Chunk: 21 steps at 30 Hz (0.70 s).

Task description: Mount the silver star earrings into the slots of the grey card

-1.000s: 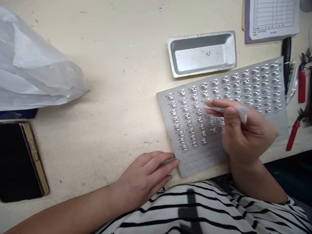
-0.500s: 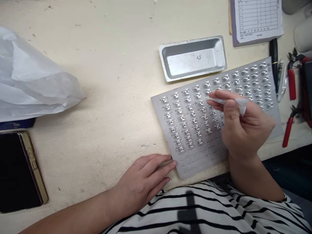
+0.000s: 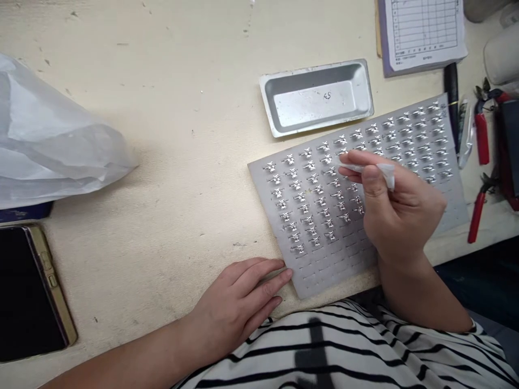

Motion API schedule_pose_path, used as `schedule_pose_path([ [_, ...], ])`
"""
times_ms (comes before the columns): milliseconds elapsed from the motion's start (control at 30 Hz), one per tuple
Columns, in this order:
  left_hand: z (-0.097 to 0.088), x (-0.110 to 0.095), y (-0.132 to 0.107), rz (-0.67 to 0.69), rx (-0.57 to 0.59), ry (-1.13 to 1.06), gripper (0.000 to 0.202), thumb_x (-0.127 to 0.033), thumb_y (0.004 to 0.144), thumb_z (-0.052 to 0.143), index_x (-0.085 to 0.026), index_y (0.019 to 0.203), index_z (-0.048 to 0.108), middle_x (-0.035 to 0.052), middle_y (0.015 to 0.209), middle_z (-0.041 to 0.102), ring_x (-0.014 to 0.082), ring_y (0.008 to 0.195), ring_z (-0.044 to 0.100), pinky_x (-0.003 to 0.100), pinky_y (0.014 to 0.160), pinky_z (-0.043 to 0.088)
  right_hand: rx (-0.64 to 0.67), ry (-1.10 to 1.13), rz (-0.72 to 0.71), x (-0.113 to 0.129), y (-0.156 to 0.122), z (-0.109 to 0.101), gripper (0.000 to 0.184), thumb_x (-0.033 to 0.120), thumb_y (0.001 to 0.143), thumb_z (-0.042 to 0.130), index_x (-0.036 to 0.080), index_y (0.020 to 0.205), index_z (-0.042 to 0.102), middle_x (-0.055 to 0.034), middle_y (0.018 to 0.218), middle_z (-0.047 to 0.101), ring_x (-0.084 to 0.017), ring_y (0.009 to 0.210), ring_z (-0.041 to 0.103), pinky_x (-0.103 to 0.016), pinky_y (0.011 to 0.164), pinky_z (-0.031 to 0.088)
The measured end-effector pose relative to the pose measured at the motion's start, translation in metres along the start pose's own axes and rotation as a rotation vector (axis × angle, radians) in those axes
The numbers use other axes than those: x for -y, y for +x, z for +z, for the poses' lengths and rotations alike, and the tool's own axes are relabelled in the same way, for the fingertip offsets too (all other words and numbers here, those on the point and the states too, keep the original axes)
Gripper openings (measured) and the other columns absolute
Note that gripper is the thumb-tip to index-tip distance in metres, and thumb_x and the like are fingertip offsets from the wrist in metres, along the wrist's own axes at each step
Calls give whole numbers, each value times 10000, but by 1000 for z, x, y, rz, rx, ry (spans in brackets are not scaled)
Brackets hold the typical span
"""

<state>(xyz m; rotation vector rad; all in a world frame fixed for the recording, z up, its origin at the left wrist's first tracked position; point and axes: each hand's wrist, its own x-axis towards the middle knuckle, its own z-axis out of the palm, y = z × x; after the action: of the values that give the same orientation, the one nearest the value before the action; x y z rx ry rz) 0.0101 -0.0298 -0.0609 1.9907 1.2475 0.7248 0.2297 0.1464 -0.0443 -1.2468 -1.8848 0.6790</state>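
Note:
A thin grey board (image 3: 324, 275) with rows of slits lies at a slant on the table. Small silver pieces that look like rings (image 3: 298, 185) stand in most of its slits; the slits along the near edge hold none. My left hand (image 3: 247, 292) rests flat by the board's lower left corner, fingers stretched out and their tips at its edge. Over the middle rows, my right hand (image 3: 401, 200) pinches a narrow white piece (image 3: 385, 172), paper or thin plastic, its tip pointing left close to the rings. The hand hides some rings behind it.
A metal tray (image 3: 318, 100) sits beyond the board. At the right are a form pad (image 3: 425, 35), a black pen (image 3: 451, 102) and red-handled pliers (image 3: 481, 138). A white plastic bag (image 3: 60, 135) and a phone (image 3: 28, 292) occupy the left side.
My right hand has shifted slightly left across the rings with the white piece still pinched. The whole view has drifted a little; my left hand stays by the board's corner.

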Motion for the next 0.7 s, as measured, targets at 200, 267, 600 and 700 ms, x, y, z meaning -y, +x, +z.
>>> schedule_pose_path([
  [200, -1, -1, 1, 0, 5, 5, 322, -207, 1066, 556, -145, 1361, 669, 79, 1294, 728, 163, 1229, 648, 269, 1060, 516, -126, 114, -20, 3, 0, 6, 261, 199, 1000, 649, 321, 1165, 811, 36, 1083, 828, -203, 934, 807, -408, 810, 695],
  [267, -1, 0, 1, -1, 8, 6, 327, -206, 1065, 558, -146, 1368, 664, 79, 1300, 726, 166, 1236, 644, 273, 1062, 515, -151, 164, -43, 4, 1, 7, 245, 218, 995, 658, 313, 1156, 816, 38, 1078, 829, -198, 937, 808, -375, 788, 695],
  [600, 1, 1, -2, -6, -8, -6, 335, -201, 1054, 577, -153, 1376, 658, 70, 1320, 722, 161, 1250, 632, 269, 1081, 502, 22, 140, -58, 6, -2, 10, 359, 146, 987, 639, 363, 1242, 770, 49, 1155, 815, -211, 1000, 800, -448, 866, 702],
  [700, 2, 1, -3, -8, -4, -14, 344, -190, 1047, 584, -157, 1383, 654, 68, 1323, 720, 162, 1247, 633, 271, 1081, 504, 63, 132, -67, 6, -2, 10, 382, 134, 980, 646, 372, 1256, 762, 52, 1175, 810, -203, 1015, 796, -449, 891, 697],
])
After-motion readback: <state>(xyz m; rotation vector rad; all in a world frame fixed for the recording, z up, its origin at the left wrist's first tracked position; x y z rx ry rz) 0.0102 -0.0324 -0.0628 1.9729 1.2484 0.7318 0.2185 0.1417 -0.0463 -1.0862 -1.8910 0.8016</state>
